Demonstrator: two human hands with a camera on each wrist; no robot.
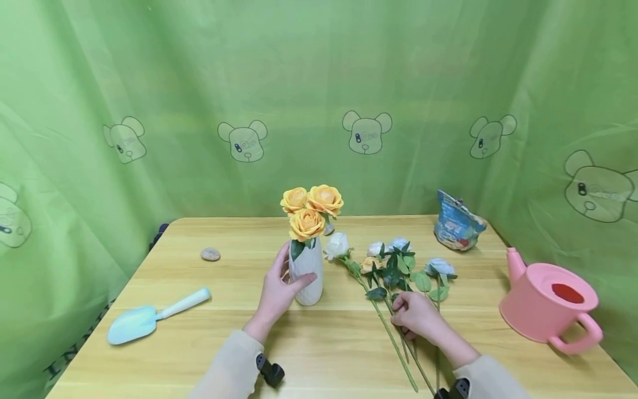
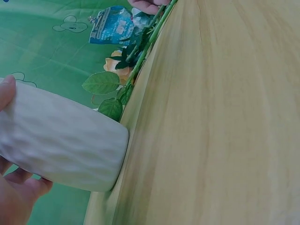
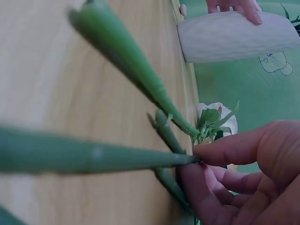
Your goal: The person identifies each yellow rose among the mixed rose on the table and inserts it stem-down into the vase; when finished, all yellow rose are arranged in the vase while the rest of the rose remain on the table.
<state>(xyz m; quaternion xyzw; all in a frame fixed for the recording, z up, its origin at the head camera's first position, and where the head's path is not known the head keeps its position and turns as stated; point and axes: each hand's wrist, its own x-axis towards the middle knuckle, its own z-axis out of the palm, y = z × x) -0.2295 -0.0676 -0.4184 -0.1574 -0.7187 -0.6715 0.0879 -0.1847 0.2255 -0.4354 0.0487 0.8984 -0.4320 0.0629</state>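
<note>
The white vase (image 1: 306,274) stands upright on the bench (image 1: 199,343) with 3 orange roses (image 1: 311,208) in it; the left hand (image 1: 277,293) wraps its side, thumb in front and fingers (image 2: 18,187) curled behind, touching the ribbed wall. To its right, loose flower stems (image 1: 394,332) lie flat on the bench, and the right hand (image 1: 416,316) rests on them, fingers (image 3: 225,150) pinched together on 1 green stem
</note>
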